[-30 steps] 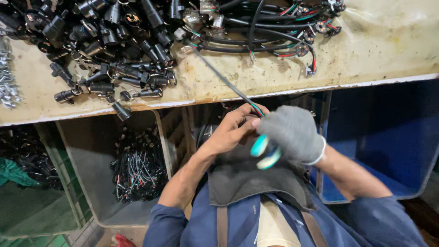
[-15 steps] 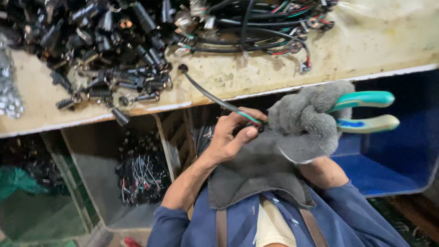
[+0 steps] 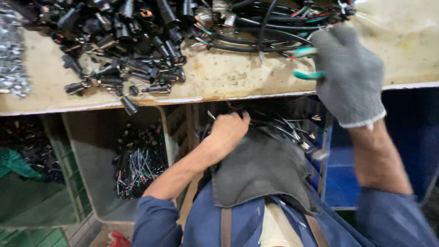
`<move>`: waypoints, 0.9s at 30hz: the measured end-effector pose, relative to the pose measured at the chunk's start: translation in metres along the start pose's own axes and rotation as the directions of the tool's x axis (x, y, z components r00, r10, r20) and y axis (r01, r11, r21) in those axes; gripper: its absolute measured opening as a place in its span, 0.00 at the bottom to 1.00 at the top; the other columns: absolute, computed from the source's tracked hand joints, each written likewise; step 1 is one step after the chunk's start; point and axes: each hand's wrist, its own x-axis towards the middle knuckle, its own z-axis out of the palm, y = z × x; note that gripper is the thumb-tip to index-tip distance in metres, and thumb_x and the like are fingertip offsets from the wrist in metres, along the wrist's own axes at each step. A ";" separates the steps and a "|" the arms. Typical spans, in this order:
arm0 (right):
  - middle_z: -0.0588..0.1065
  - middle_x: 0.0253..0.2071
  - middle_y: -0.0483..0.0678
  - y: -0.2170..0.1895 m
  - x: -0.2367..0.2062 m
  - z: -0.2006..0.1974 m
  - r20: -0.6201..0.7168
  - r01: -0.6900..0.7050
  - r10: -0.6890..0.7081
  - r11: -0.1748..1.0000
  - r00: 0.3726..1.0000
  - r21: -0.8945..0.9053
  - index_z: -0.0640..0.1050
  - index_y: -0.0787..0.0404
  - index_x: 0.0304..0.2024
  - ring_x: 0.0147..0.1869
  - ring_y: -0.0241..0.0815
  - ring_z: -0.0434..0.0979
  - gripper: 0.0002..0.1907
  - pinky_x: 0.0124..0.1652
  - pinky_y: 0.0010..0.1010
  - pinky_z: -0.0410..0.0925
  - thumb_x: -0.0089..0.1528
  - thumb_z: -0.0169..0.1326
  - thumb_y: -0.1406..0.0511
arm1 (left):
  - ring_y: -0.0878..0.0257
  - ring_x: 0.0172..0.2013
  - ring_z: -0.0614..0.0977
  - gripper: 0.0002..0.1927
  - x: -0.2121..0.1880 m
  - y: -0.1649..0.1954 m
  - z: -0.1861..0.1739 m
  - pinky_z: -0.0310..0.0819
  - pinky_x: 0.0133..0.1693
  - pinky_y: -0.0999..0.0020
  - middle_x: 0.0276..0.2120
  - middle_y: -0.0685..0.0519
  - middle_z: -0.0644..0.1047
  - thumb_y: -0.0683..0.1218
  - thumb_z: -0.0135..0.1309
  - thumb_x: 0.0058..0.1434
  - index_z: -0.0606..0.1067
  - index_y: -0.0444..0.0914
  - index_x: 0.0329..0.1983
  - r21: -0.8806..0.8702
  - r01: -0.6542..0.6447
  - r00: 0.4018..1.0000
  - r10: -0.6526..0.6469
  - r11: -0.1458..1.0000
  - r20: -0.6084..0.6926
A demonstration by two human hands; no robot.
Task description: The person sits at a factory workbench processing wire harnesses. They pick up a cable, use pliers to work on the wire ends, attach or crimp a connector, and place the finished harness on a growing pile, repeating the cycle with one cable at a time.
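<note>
Your gloved right hand [image 3: 350,75] has swung up from your lap to the surface [image 3: 219,75], fingers wrapped on one pair of teal-handled pliers [image 3: 307,64]; your bare left hand [image 3: 228,130] dropped into the bin below, curled, grip unclear. Risk: the jaws, just left of your fingers, could snag the cable bundle [image 3: 274,23] and drag the connectors [image 3: 123,41], too many to count, off the edge.

knit cloth glove [image 3: 350,75]; worn matt bench [image 3: 228,75]

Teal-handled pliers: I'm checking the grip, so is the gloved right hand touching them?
Touching. The head view shows the gloved right hand closed around the teal-handled pliers, whose handles stick out from its fingers above the workbench.
</note>
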 end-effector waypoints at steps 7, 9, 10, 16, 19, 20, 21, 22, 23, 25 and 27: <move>0.75 0.47 0.54 -0.004 -0.003 0.014 0.099 -0.071 0.067 0.997 0.993 0.035 0.78 0.61 0.50 0.41 0.52 0.78 0.13 0.37 0.40 0.69 0.64 0.62 0.75 | 0.46 0.52 0.80 0.14 -0.056 -0.028 -0.039 0.73 0.55 0.51 0.49 0.44 0.78 0.40 0.53 0.62 0.78 0.38 0.51 -0.283 -0.013 0.675 -0.201 0.959 -0.710; 0.74 0.45 0.54 0.001 -0.007 0.020 0.129 -0.082 0.089 0.995 0.988 -0.059 0.79 0.60 0.51 0.41 0.55 0.77 0.16 0.36 0.43 0.69 0.61 0.63 0.74 | 0.42 0.64 0.72 0.13 -0.072 -0.063 -0.045 0.64 0.64 0.46 0.61 0.40 0.73 0.38 0.55 0.65 0.77 0.37 0.52 -0.178 0.364 0.528 -0.361 0.914 -0.769; 0.73 0.45 0.53 0.003 -0.008 0.022 0.148 -0.081 0.087 0.996 0.985 -0.049 0.79 0.60 0.51 0.43 0.55 0.77 0.17 0.38 0.42 0.69 0.60 0.63 0.75 | 0.40 0.70 0.66 0.13 -0.077 -0.082 -0.046 0.58 0.69 0.42 0.68 0.38 0.68 0.38 0.57 0.67 0.76 0.36 0.54 -0.115 0.536 0.472 -0.410 0.836 -0.781; 0.73 0.47 0.52 -0.015 -0.022 0.024 0.169 -0.169 0.160 0.985 0.973 0.041 0.76 0.56 0.44 0.45 0.54 0.77 0.13 0.40 0.42 0.70 0.59 0.62 0.73 | 0.38 0.72 0.61 0.20 -0.100 -0.111 -0.033 0.52 0.71 0.43 0.70 0.31 0.65 0.44 0.60 0.66 0.72 0.33 0.59 -0.339 0.336 0.490 -0.471 0.879 -0.734; 0.74 0.44 0.53 -0.035 -0.042 0.036 0.183 -0.219 0.204 0.973 0.962 0.069 0.78 0.56 0.44 0.43 0.57 0.77 0.15 0.36 0.46 0.69 0.55 0.64 0.70 | 0.45 0.61 0.73 0.19 -0.095 -0.087 -0.034 0.65 0.64 0.52 0.58 0.36 0.75 0.45 0.56 0.72 0.70 0.34 0.62 -0.702 -0.234 0.331 -0.624 0.673 -0.708; 0.74 0.43 0.53 -0.038 -0.048 0.041 0.186 -0.229 0.211 0.970 0.960 0.079 0.77 0.57 0.44 0.42 0.57 0.77 0.14 0.36 0.46 0.68 0.57 0.64 0.69 | 0.50 0.51 0.78 0.19 -0.089 -0.077 -0.035 0.70 0.57 0.56 0.49 0.38 0.78 0.46 0.55 0.73 0.70 0.33 0.63 -0.770 -0.470 0.358 -0.705 0.431 -0.613; 0.73 0.42 0.53 -0.037 -0.053 0.044 0.183 -0.228 0.210 0.970 0.961 0.085 0.77 0.58 0.45 0.42 0.57 0.77 0.13 0.35 0.46 0.68 0.59 0.65 0.68 | 0.54 0.41 0.82 0.20 -0.080 -0.068 -0.036 0.75 0.51 0.60 0.40 0.40 0.81 0.48 0.53 0.74 0.70 0.33 0.63 -0.739 -0.659 0.410 -0.756 0.141 -0.510; 0.73 0.40 0.52 -0.035 -0.056 0.048 0.217 -0.237 0.218 0.970 0.951 0.062 0.77 0.57 0.44 0.40 0.56 0.77 0.12 0.34 0.46 0.68 0.60 0.65 0.68 | 0.56 0.36 0.81 0.24 -0.072 -0.059 -0.038 0.79 0.47 0.58 0.36 0.44 0.79 0.48 0.54 0.71 0.66 0.35 0.67 -0.702 -0.712 0.501 -0.694 0.009 -0.517; 0.73 0.39 0.52 -0.034 -0.059 0.050 0.255 -0.251 0.233 0.967 0.939 0.043 0.77 0.56 0.43 0.37 0.56 0.77 0.10 0.33 0.45 0.68 0.61 0.65 0.68 | 0.59 0.32 0.81 0.30 -0.064 -0.049 -0.038 0.83 0.42 0.57 0.31 0.49 0.77 0.48 0.56 0.68 0.62 0.37 0.71 -0.666 -0.735 0.586 -0.617 -0.130 -0.526; 0.74 0.36 0.52 -0.029 -0.057 0.054 0.293 -0.257 0.241 0.966 0.925 0.016 0.77 0.57 0.42 0.33 0.55 0.77 0.10 0.30 0.44 0.67 0.60 0.65 0.68 | 0.60 0.31 0.80 0.27 -0.050 -0.031 -0.038 0.81 0.39 0.61 0.33 0.48 0.78 0.47 0.55 0.70 0.67 0.33 0.69 -0.614 -0.587 0.809 -0.366 -0.528 -0.460; 0.75 0.34 0.53 -0.025 -0.051 0.054 0.325 -0.252 0.236 0.968 0.916 0.008 0.77 0.59 0.43 0.29 0.56 0.77 0.14 0.27 0.43 0.67 0.56 0.66 0.67 | 0.64 0.28 0.79 0.25 -0.043 -0.015 -0.035 0.74 0.32 0.72 0.35 0.47 0.78 0.49 0.55 0.70 0.71 0.30 0.64 -0.648 -0.421 0.902 -0.220 -0.634 -0.371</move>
